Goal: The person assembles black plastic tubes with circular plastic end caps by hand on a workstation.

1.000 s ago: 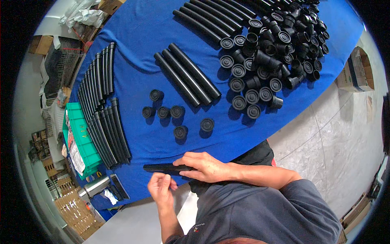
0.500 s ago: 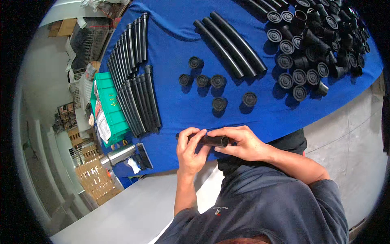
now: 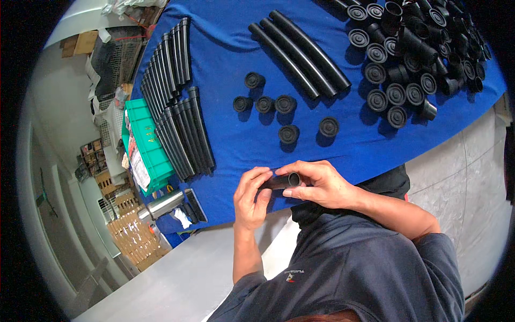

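Observation:
Both my hands hold a black plastic tube (image 3: 278,183) near the front edge of the blue-covered table. Its open round end faces up between the thumb and fingers of my right hand (image 3: 322,185). My left hand (image 3: 249,197) is curled round the other end, which its fingers partly hide. Beyond my hands lie several loose black ribbed caps, the nearest being one cap (image 3: 288,134) and another (image 3: 329,126) to its right. Three long black tubes (image 3: 300,53) lie side by side farther back.
Rows of black tubes (image 3: 185,134) lie on the left of the blue cloth (image 3: 225,64). A green crate (image 3: 147,142) and a shiny metal cylinder (image 3: 163,205) stand beside them. A large heap of black caps (image 3: 413,64) covers the right side.
The held tube has tipped, so its open end now faces more upward and its length looks shorter. My right fingers have closed nearer round that end; the left hand has shifted slightly.

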A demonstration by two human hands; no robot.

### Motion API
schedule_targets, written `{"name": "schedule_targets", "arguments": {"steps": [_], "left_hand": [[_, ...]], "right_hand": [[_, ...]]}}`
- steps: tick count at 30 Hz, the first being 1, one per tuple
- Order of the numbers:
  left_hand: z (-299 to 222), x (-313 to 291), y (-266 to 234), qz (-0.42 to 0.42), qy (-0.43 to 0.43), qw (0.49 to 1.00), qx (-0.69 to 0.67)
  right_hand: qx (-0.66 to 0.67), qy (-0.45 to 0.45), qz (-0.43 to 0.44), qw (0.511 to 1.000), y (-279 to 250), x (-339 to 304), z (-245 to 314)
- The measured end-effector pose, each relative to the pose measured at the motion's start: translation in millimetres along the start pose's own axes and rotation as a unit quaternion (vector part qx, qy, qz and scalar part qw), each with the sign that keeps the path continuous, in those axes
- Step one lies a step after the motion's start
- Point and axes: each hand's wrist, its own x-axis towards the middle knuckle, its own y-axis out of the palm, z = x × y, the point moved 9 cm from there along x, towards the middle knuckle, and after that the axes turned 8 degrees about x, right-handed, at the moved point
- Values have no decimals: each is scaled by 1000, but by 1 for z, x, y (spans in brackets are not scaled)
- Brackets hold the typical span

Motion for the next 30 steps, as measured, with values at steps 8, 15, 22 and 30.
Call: {"name": "schedule_targets", "arguments": {"steps": [8, 15, 22, 30], "left_hand": [[17, -8, 11, 49, -62, 996, -46], [-20, -6, -9, -65, 55, 988, 131], [15, -73, 76, 31, -291, 708, -642], [43, -42, 93, -104, -197, 545, -808]], "right_hand": [[-10, -4, -8, 1000, 1, -1, 0], [-48, 23, -19, 998, -3, -1, -9], [-114, -37, -45, 992, 2, 0, 11], [-478, -153, 29, 864, 17, -10, 80]]}}
